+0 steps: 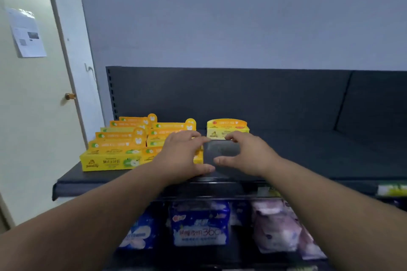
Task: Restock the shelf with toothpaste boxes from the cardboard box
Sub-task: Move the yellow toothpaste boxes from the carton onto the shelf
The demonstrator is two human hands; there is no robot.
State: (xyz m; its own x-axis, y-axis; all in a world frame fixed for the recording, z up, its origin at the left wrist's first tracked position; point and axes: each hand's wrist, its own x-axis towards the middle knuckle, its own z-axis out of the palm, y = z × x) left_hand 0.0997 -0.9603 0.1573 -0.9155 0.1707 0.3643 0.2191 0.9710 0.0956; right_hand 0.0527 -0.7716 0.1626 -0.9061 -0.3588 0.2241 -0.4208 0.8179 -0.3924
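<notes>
Several yellow toothpaste boxes (110, 160) lie in rows on the left part of the dark top shelf (308, 160). One more yellow toothpaste box (228, 126) stands alone further back, to their right. My left hand (182, 156) hovers at the right end of the rows, fingers spread and covering the box ends. My right hand (246, 154) faces it, fingers apart, just in front of the lone box. Between the two hands I see only bare dark shelf. The cardboard box is out of view.
The shelf's dark back panel (220, 94) rises behind the boxes. Below the shelf edge sit blue packs (200, 226) and pink packs (275, 226). A door with a knob (70, 96) stands at the left.
</notes>
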